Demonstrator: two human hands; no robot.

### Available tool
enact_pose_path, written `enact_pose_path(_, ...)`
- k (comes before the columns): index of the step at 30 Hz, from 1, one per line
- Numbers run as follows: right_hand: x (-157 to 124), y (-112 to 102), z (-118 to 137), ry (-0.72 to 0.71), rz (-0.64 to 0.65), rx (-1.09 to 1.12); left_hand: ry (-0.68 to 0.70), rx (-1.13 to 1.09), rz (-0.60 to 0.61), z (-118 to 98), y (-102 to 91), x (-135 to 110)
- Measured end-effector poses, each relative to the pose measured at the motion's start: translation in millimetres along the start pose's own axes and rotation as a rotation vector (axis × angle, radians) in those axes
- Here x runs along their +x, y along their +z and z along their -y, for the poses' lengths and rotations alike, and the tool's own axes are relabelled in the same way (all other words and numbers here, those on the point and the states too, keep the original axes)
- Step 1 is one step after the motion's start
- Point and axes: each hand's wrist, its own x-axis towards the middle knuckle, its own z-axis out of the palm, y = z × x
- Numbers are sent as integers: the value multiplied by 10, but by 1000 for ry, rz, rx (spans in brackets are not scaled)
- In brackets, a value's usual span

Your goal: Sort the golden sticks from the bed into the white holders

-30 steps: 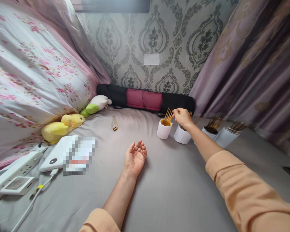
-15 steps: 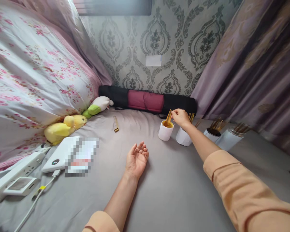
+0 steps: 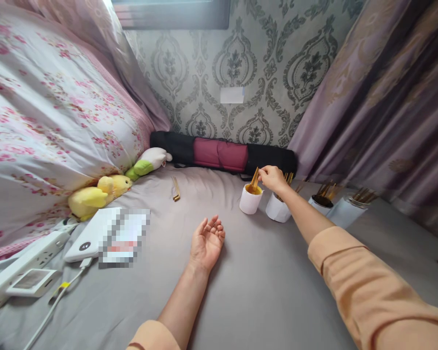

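My right hand reaches out over the grey bed sheet and pinches the tops of the golden sticks that stand in a white cup. A second white cup with more golden sticks stands just right of it, under my wrist. Two further holders with sticks sit to the right. My left hand rests palm up on the sheet, fingers loosely curled and holding nothing. One loose golden piece lies on the sheet further left.
A floral duvet is piled at left with yellow and green plush toys below it. A white power bank, power strip and cable lie at front left. A black and maroon bag lies along the wall. Curtains hang at right.
The spread golden sticks in the cup have been gathered into a tighter bunch under my right fingers. My left hand has stayed still; the view shifted slightly.
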Motion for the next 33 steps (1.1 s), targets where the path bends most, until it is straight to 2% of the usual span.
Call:
enact_pose_path(15, -176, -40, -21, 75, 10, 110, 20, 30, 8, -7, 0, -2)
enact_pose_path(25, -261, -45, -154, 44, -88, 122, 20, 61, 24, -7, 1, -23)
enact_pose_path(33, -547, -32, -104, 24, -114, 210, 13, 87, 38, -5, -18, -27)
